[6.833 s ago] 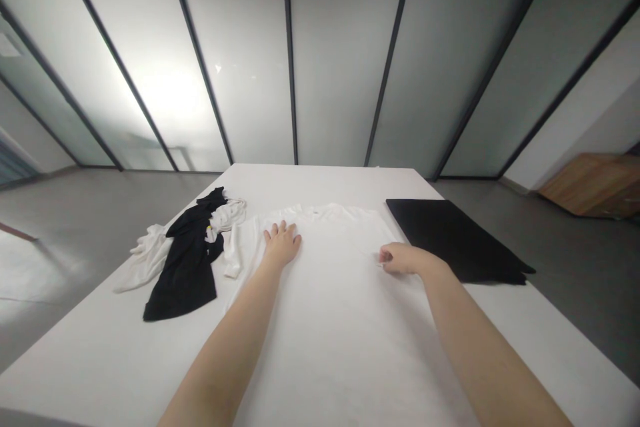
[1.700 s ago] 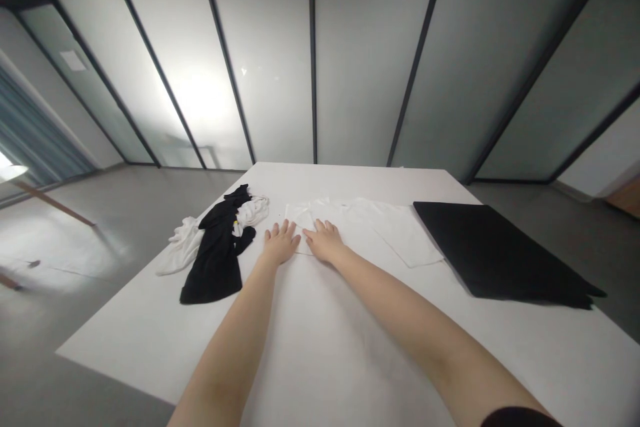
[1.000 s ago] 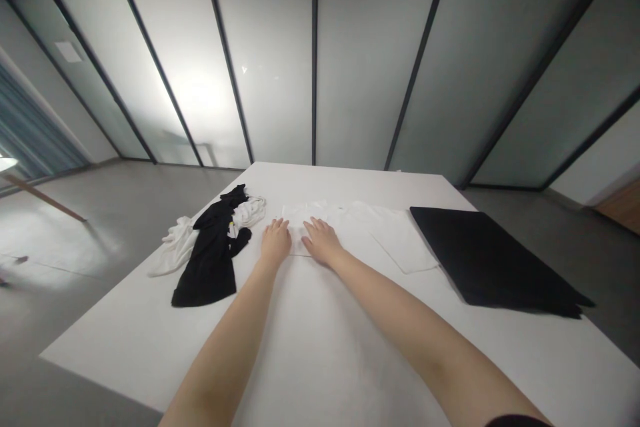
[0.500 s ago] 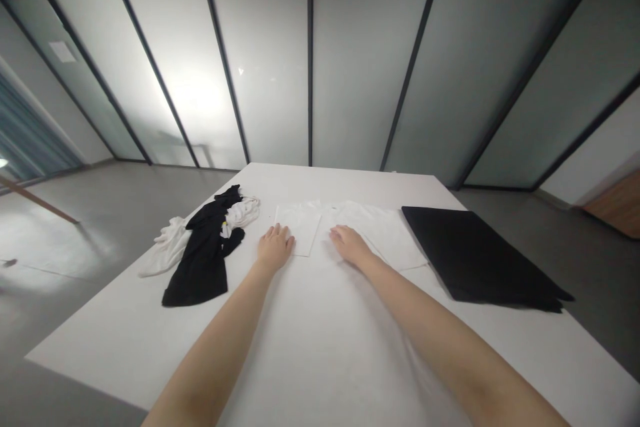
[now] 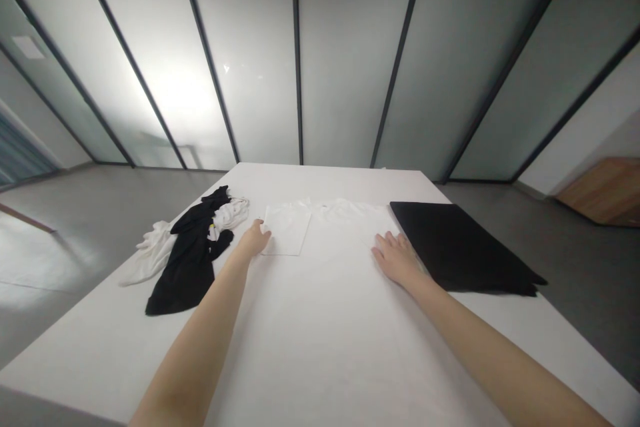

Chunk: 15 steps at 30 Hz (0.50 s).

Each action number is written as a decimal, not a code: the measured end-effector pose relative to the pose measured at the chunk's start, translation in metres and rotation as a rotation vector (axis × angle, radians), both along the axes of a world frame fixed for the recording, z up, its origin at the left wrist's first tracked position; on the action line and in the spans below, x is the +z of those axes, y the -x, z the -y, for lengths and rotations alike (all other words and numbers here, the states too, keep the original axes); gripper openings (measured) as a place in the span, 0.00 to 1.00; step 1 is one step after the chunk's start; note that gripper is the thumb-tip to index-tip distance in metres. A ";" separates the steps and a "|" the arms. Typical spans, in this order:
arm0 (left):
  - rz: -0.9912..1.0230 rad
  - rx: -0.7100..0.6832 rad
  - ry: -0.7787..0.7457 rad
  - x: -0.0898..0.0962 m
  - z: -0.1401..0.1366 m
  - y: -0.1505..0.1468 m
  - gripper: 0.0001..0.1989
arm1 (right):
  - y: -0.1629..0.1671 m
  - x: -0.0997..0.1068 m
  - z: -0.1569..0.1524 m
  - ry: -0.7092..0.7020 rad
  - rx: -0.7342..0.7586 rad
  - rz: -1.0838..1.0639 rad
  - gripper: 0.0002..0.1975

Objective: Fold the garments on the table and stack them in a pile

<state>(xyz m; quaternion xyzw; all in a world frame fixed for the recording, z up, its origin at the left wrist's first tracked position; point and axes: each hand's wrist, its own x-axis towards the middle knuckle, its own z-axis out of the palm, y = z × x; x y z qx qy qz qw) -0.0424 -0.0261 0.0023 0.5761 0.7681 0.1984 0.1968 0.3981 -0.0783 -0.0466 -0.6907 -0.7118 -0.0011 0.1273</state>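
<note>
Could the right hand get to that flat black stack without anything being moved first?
Most likely yes. The right hand lies palm down, fingers spread, on the white shirt, close beside the left edge of the flat black stack, and nothing visible seems to block the way.

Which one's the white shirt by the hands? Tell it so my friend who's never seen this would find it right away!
Start with the big white table and find the flat black sheets on its right. Left of them, between the left hand and right hand, lies the white shirt. It's spread flat, while the white cloths farther left are crumpled.
</note>
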 end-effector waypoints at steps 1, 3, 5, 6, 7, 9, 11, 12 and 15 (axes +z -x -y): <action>-0.004 -0.017 0.009 0.002 -0.001 0.000 0.25 | 0.004 0.003 0.002 0.016 -0.008 0.058 0.25; -0.011 -0.051 0.033 0.005 -0.002 0.000 0.24 | 0.012 0.008 0.003 0.039 -0.004 0.126 0.26; -0.010 -0.075 0.055 0.006 -0.002 0.000 0.22 | 0.018 0.011 0.003 0.061 0.015 0.141 0.28; -0.011 -0.089 0.065 0.006 -0.002 0.000 0.22 | 0.020 0.011 0.002 0.073 0.024 0.131 0.29; -0.015 -0.103 0.072 0.006 -0.003 0.000 0.23 | 0.021 0.010 0.001 0.084 0.028 0.114 0.30; -0.031 -0.124 0.082 0.005 -0.005 0.001 0.25 | 0.023 0.007 -0.001 0.102 0.025 0.072 0.32; -0.063 -0.138 0.074 0.001 -0.009 0.002 0.26 | 0.024 0.005 -0.002 0.117 0.011 0.036 0.33; -0.086 -0.144 0.060 -0.001 -0.011 0.003 0.26 | 0.025 0.004 -0.003 0.124 0.006 0.023 0.33; -0.169 -0.162 -0.001 -0.008 -0.023 0.004 0.25 | 0.030 0.005 -0.008 0.139 -0.005 -0.006 0.34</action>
